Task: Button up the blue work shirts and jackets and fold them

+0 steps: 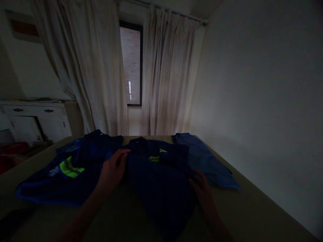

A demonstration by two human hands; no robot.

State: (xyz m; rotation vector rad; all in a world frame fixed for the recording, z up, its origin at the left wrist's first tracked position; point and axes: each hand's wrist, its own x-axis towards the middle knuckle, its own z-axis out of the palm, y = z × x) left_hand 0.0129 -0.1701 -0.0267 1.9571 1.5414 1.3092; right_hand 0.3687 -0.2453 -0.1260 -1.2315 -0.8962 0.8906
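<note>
A dark navy shirt with a neon-green mark (161, 174) lies spread on the table (252, 215) in front of me. My left hand (113, 169) rests flat on the shirt's left edge near the collar, fingers stretched out. At the shirt's right edge my right hand (203, 190) lies with its fingers curled onto the cloth; whether it pinches the fabric is too dim to tell. A blue shirt with a neon-green patch (68, 171) lies to the left, partly under my left hand's side. A lighter blue garment (204, 161) lies to the right.
Pale curtains (161, 80) hang behind the table on either side of a dark window (131, 64). A white cabinet (35, 121) stands at the left wall. A plain wall (264, 101) runs close along the table's right side. The room is dim.
</note>
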